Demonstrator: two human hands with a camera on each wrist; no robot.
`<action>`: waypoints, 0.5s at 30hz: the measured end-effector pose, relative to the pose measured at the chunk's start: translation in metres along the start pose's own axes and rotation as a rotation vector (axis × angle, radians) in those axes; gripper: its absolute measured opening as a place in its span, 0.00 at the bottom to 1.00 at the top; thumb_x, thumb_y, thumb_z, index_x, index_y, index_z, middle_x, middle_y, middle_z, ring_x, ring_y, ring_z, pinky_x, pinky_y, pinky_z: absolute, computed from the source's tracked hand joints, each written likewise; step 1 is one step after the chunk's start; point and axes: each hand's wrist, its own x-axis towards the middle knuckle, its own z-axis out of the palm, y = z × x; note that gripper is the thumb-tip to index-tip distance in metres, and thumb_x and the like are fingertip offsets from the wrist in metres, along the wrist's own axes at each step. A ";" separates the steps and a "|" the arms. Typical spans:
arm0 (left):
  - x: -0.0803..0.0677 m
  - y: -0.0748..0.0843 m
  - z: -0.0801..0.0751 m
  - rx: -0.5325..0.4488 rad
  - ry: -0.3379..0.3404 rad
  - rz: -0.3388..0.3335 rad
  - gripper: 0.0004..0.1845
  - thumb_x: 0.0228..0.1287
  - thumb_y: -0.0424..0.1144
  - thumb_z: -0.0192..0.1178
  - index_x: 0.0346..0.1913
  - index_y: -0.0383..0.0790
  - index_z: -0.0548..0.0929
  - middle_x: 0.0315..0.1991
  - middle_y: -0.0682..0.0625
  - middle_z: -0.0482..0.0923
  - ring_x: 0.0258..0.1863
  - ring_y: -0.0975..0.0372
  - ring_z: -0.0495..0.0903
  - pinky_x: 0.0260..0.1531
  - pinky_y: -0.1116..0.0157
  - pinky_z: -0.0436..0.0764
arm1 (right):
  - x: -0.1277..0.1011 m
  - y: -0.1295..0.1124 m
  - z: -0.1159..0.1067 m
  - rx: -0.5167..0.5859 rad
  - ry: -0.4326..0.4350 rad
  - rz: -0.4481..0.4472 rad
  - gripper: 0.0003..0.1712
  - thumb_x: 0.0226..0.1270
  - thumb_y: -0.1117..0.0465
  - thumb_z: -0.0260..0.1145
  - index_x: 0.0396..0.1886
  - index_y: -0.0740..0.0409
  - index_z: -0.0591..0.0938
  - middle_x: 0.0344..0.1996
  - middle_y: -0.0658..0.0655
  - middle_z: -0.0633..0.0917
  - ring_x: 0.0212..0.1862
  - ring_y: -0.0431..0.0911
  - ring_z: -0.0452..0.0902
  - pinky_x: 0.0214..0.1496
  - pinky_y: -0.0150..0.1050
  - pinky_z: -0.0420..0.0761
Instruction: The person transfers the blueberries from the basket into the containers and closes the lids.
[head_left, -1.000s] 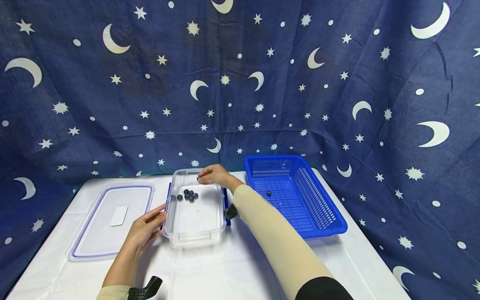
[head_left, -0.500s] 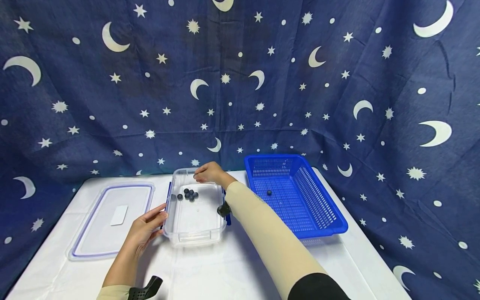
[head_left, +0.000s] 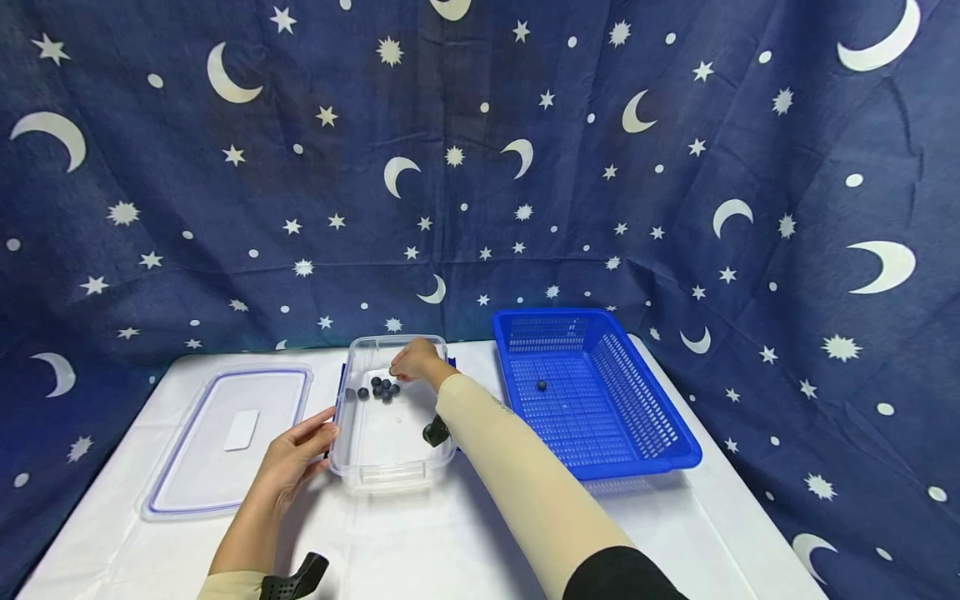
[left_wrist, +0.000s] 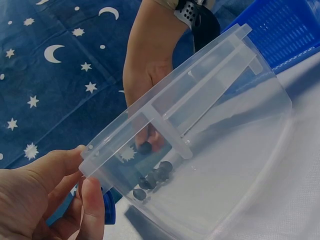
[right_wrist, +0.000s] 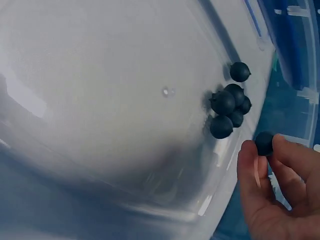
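My left hand (head_left: 294,460) grips the left rim of a clear plastic food container (head_left: 397,473), thumb on one side of the edge and fingers on the other. Between thumb and fingertips of my right hand (head_left: 418,362) is a single blueberry (right_wrist: 264,144), held low inside the container near its back right. Just left of that hand, several blueberries (right_wrist: 222,102) lie clustered on the container floor. One blueberry (right_wrist: 240,72) sits a little apart from the cluster.
Left of the container lies its flat clear lid (head_left: 187,479) with a blue seal and a white label (head_left: 242,430). A blue slotted basket (head_left: 637,465) stands to the right, holding one blueberry (head_left: 542,385). Behind the white table (head_left: 420,550) hangs a starry curtain (head_left: 480,192).
My right hand drew left above the container's back rim, then dropped down inside toward the cluster with the blueberry pinched. The left hand keeps its grip on the rim.
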 end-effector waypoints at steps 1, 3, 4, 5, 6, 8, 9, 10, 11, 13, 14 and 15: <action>0.000 0.000 0.000 -0.001 0.001 0.001 0.16 0.66 0.43 0.65 0.53 0.68 0.83 0.35 0.69 0.79 0.33 0.75 0.76 0.31 0.77 0.82 | -0.011 -0.006 -0.003 -0.032 0.007 0.012 0.05 0.53 0.70 0.76 0.31 0.62 0.90 0.24 0.58 0.88 0.24 0.44 0.85 0.29 0.33 0.86; 0.001 0.000 0.001 -0.002 0.000 0.002 0.16 0.66 0.43 0.65 0.51 0.69 0.83 0.35 0.69 0.79 0.33 0.75 0.76 0.31 0.77 0.82 | -0.041 -0.020 -0.010 -0.064 0.021 0.035 0.05 0.54 0.71 0.74 0.32 0.64 0.90 0.23 0.58 0.88 0.22 0.43 0.83 0.28 0.32 0.85; 0.001 0.000 0.001 -0.001 0.000 0.002 0.16 0.66 0.43 0.65 0.52 0.69 0.83 0.35 0.69 0.79 0.33 0.75 0.76 0.31 0.77 0.82 | -0.049 -0.023 -0.011 -0.064 0.036 0.033 0.04 0.54 0.71 0.74 0.32 0.64 0.90 0.22 0.58 0.88 0.21 0.42 0.82 0.27 0.31 0.85; 0.001 0.000 0.001 0.000 0.002 0.001 0.16 0.66 0.42 0.65 0.53 0.68 0.83 0.35 0.69 0.79 0.33 0.75 0.76 0.30 0.77 0.82 | -0.057 -0.025 -0.013 -0.056 0.039 0.034 0.04 0.55 0.72 0.73 0.32 0.65 0.90 0.22 0.58 0.88 0.19 0.41 0.81 0.26 0.30 0.84; 0.001 0.000 0.001 0.001 0.003 0.000 0.17 0.66 0.42 0.65 0.55 0.66 0.82 0.35 0.69 0.79 0.33 0.75 0.76 0.30 0.77 0.82 | -0.063 -0.026 -0.014 -0.055 0.047 0.029 0.05 0.56 0.71 0.73 0.33 0.65 0.90 0.23 0.58 0.88 0.20 0.41 0.81 0.27 0.30 0.84; 0.000 0.000 0.001 0.007 0.004 -0.004 0.20 0.66 0.42 0.65 0.60 0.61 0.80 0.35 0.69 0.79 0.33 0.75 0.76 0.31 0.77 0.82 | -0.070 -0.025 -0.014 -0.043 0.060 0.013 0.05 0.57 0.71 0.73 0.35 0.66 0.89 0.25 0.58 0.88 0.20 0.41 0.80 0.27 0.30 0.84; 0.000 0.001 0.001 0.011 0.004 -0.006 0.22 0.66 0.43 0.65 0.63 0.58 0.79 0.35 0.69 0.79 0.33 0.75 0.76 0.31 0.77 0.82 | -0.074 -0.024 -0.015 -0.033 0.060 0.006 0.06 0.57 0.71 0.73 0.36 0.66 0.89 0.26 0.58 0.89 0.20 0.40 0.80 0.28 0.30 0.84; 0.000 0.001 0.001 0.013 0.003 -0.008 0.25 0.66 0.43 0.65 0.66 0.55 0.77 0.35 0.70 0.79 0.33 0.75 0.76 0.31 0.77 0.82 | -0.075 -0.023 -0.016 -0.023 0.061 0.003 0.06 0.58 0.70 0.73 0.36 0.66 0.89 0.27 0.59 0.89 0.21 0.40 0.79 0.29 0.30 0.84; 0.000 0.001 0.001 0.016 0.002 -0.010 0.27 0.67 0.43 0.65 0.68 0.51 0.75 0.36 0.69 0.79 0.34 0.75 0.76 0.31 0.77 0.82 | -0.076 -0.023 -0.016 -0.016 0.061 0.001 0.07 0.58 0.70 0.73 0.37 0.66 0.89 0.28 0.60 0.89 0.20 0.39 0.78 0.28 0.30 0.84; 0.000 0.001 0.001 0.021 0.000 -0.011 0.29 0.67 0.43 0.64 0.70 0.47 0.72 0.36 0.70 0.78 0.34 0.75 0.76 0.32 0.76 0.82 | -0.074 -0.020 -0.015 -0.013 0.079 -0.007 0.07 0.57 0.70 0.73 0.37 0.66 0.89 0.28 0.60 0.89 0.19 0.38 0.76 0.27 0.29 0.83; 0.000 0.001 0.001 0.021 -0.001 -0.011 0.30 0.67 0.43 0.64 0.70 0.46 0.71 0.36 0.70 0.78 0.34 0.75 0.76 0.32 0.76 0.82 | -0.073 -0.019 -0.015 -0.015 0.091 -0.011 0.07 0.56 0.70 0.74 0.37 0.65 0.89 0.28 0.60 0.89 0.18 0.38 0.75 0.26 0.28 0.82; 0.000 0.001 0.001 0.020 0.000 -0.011 0.29 0.67 0.43 0.64 0.70 0.46 0.72 0.36 0.70 0.78 0.34 0.75 0.76 0.32 0.76 0.82 | -0.073 -0.018 -0.015 -0.019 0.098 -0.015 0.07 0.56 0.70 0.74 0.37 0.65 0.89 0.27 0.60 0.89 0.17 0.37 0.74 0.25 0.28 0.82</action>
